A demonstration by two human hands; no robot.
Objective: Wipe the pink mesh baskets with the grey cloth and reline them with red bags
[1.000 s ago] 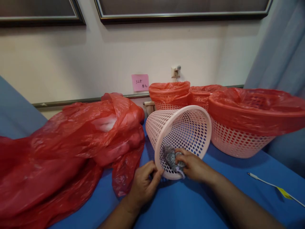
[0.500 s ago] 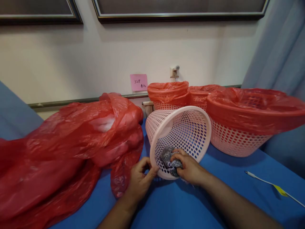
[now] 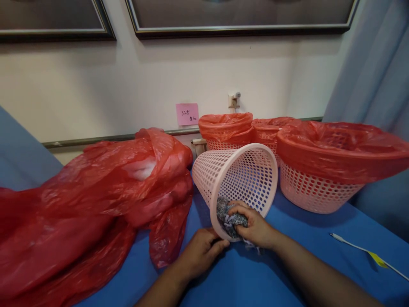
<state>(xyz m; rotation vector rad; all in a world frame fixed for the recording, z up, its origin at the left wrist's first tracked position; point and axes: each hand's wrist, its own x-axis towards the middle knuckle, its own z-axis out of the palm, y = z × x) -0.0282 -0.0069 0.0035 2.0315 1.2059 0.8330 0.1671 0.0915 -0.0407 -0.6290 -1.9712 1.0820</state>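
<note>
A pale pink perforated plastic basket (image 3: 217, 170) lies tilted on its side on the blue-covered table (image 3: 236, 277), its mouth facing me. My left hand (image 3: 203, 251) is at the lower left of its rim, thumb along the outside edge and the other fingers curled underneath, partly hidden. Just inside the mouth, my right hand (image 3: 254, 224) is closed round a crumpled grey speckled cloth (image 3: 234, 224). The cloth is pressed against the lower inner wall by the rim, and a loose end hangs over the edge.
On the left spreads a big heap of red plastic bags (image 3: 105, 204). Behind and to the right stand a large basket lined with red plastic (image 3: 319, 187) and smaller lined ones (image 3: 225, 128). A white cable with a yellow tag (image 3: 377, 258) lies at the right. A pink note (image 3: 187, 114) is on the wall.
The basket has turned a little, its mouth swinging slightly. My left hand has slid right and down along the lower rim. My right hand stays on the cloth at the rim.
</note>
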